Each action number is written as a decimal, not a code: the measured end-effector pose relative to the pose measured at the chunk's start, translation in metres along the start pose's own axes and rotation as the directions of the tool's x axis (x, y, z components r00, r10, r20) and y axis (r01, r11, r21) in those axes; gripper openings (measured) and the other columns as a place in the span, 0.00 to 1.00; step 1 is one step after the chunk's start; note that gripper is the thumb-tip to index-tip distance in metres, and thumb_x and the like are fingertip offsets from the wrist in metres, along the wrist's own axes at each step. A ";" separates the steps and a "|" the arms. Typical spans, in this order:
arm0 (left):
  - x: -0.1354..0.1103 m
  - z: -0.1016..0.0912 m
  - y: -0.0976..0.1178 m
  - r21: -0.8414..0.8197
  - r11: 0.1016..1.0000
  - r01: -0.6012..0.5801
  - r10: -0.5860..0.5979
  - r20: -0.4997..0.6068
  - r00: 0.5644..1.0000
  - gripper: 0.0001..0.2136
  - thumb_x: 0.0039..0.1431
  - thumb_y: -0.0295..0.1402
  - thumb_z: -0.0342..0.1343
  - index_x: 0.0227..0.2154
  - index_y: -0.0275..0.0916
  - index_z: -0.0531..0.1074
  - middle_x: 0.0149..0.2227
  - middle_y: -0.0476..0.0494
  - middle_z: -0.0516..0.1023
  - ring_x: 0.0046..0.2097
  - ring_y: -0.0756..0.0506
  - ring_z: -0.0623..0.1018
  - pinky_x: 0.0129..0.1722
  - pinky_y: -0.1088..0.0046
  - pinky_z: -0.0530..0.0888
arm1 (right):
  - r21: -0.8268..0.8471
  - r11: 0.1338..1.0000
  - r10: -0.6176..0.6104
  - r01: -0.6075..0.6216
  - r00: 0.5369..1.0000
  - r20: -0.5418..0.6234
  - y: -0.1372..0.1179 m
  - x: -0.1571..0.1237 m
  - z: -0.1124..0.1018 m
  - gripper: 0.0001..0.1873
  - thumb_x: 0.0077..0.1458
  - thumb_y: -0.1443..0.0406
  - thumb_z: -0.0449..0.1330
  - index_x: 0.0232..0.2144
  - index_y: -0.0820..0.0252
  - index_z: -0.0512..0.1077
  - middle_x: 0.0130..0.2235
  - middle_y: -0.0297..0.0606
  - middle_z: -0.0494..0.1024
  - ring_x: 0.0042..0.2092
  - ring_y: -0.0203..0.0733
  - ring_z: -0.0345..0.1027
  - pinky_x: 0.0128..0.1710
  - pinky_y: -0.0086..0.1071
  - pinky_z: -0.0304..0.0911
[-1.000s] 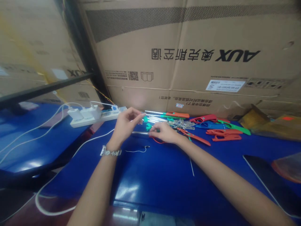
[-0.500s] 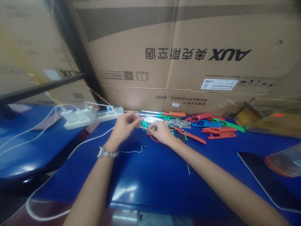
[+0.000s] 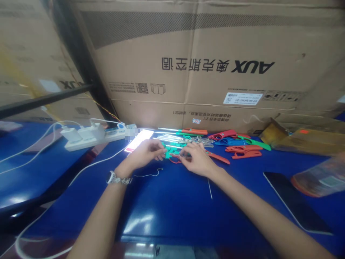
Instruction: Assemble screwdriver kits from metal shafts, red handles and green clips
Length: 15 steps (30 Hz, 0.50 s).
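My left hand [image 3: 149, 153], with a watch [image 3: 118, 178] on its wrist, is closed in a pinch at a small green plastic piece [image 3: 168, 151]. My right hand [image 3: 198, 156] has its fingers curled together just right of that piece; whatever lies in them is too small to make out. Under and behind the fingers are thin metal rods [image 3: 168, 138] and clear plastic parts [image 3: 206, 142]. An orange long-nosed lighter [image 3: 194, 131] lies behind them. Another orange handle [image 3: 219, 157] emerges beyond my right hand, and a red loop [image 3: 175, 160] lies between the hands.
Red [image 3: 222, 135], blue [image 3: 230, 142], green [image 3: 256, 142] and orange [image 3: 246, 153] handle shells lie at right. A lit phone [image 3: 140, 140] and a power strip [image 3: 102, 136] stand left. A dark tablet [image 3: 296, 203] lies right, and a cardboard box [image 3: 188, 90] walls the back.
My hands have moved slightly apart and lower, uncovering the green pieces and the lit phone between them and the power strip. The whole view has shifted a little.
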<state>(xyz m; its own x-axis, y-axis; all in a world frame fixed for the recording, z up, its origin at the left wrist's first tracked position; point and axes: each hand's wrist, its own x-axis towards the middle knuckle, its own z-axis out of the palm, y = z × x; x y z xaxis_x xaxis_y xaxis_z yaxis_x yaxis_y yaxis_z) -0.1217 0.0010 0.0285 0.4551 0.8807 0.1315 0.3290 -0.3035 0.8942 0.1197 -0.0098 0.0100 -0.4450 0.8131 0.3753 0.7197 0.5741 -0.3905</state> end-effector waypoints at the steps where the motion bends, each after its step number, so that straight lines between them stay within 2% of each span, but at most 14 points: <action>1: 0.000 0.001 -0.001 -0.012 1.000 0.002 -0.002 0.005 1.000 0.14 0.57 0.43 0.62 0.30 0.35 0.73 0.27 0.43 0.80 0.29 0.48 0.80 0.32 0.70 0.78 | -0.025 1.000 -0.009 0.009 1.000 0.006 0.001 -0.005 -0.001 0.04 0.57 0.64 0.61 0.31 0.57 0.73 0.34 0.35 0.75 0.42 0.45 0.66 0.45 0.39 0.50; 6: 0.003 0.003 -0.006 -0.101 0.995 0.026 -0.021 0.057 0.998 0.12 0.56 0.40 0.63 0.30 0.36 0.72 0.28 0.44 0.81 0.31 0.47 0.81 0.35 0.68 0.78 | -0.038 0.999 -0.015 0.017 0.999 0.045 0.003 -0.017 -0.004 0.04 0.58 0.61 0.62 0.35 0.56 0.73 0.39 0.37 0.74 0.45 0.46 0.65 0.46 0.40 0.50; 15: 0.008 0.017 -0.011 -0.174 0.978 0.114 -0.102 0.074 0.992 0.11 0.51 0.36 0.67 0.33 0.35 0.74 0.31 0.42 0.83 0.32 0.48 0.81 0.37 0.69 0.77 | -0.012 1.000 -0.006 0.007 0.998 0.070 0.009 -0.021 -0.004 0.03 0.58 0.63 0.63 0.36 0.54 0.75 0.39 0.37 0.73 0.47 0.46 0.65 0.48 0.40 0.51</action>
<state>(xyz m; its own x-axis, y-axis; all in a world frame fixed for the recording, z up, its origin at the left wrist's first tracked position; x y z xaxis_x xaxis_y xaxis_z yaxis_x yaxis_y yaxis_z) -0.1078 0.0049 0.0126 0.4793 0.8776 0.0076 0.2291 -0.1334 0.9642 0.1374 -0.0220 0.0027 -0.4855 0.8143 0.3182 0.7229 0.5786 -0.3776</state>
